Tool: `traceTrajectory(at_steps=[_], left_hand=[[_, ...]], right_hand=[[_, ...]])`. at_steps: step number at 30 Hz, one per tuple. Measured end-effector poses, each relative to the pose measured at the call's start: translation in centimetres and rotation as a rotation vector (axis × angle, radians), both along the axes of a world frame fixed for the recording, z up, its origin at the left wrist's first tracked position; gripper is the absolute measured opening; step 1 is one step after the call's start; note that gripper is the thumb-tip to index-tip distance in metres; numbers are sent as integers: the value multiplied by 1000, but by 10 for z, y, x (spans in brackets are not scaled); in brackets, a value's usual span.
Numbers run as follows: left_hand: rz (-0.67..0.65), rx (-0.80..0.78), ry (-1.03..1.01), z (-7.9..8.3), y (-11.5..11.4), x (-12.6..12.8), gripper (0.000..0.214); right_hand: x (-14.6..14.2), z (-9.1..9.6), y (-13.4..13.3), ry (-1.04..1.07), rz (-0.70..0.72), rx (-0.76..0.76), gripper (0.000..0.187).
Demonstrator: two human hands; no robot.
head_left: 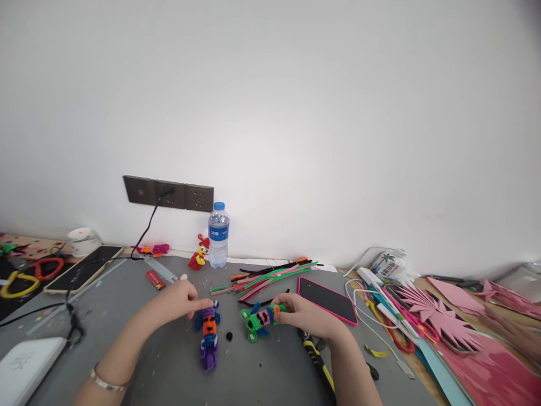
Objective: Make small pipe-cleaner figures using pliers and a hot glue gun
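Note:
My left hand (180, 300) reaches over the grey mat (169, 366), its fingers pinched at the top of a purple, orange and blue pipe-cleaner figure (208, 335) lying flat there. My right hand (305, 316) is closed on a green, pink and blue pipe-cleaner figure (258, 321), holding it just above the mat. A small black pompom (229, 336) lies between the two figures. A silver bracelet (105, 383) is on my left wrist.
Loose pipe cleaners (270, 275) lie behind the hands, with a water bottle (218, 235) and a red chicken figure (199, 254) by the wall. A pink-cased phone (327, 300) lies right, yellow-handled pliers (316, 361) below it, pink paper cutouts (439, 316) far right, another phone (84, 268) left.

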State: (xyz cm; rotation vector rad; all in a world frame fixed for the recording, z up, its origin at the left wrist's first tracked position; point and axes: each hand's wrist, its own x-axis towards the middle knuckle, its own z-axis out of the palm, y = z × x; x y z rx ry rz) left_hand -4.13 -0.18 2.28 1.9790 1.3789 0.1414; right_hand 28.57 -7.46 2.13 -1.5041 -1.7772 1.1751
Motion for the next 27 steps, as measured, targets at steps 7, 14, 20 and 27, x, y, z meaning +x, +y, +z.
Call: traceTrajectory(at_steps=[7,14,20,27], left_hand=[[-120,-92,65,3,-15,12,52],[-129,-93,120,6,-26,19,55],[-87,-50,168,7,-28,25,54],[-78,-31,168,-3,-23,24,56]], right_hand=[[6,-1,1,-137,-101,-5,15],[8,4,2,-72,-91,14,18],[7,11,2,47,-110,73,23],[8,-6,11,-62,-227,105,21]])
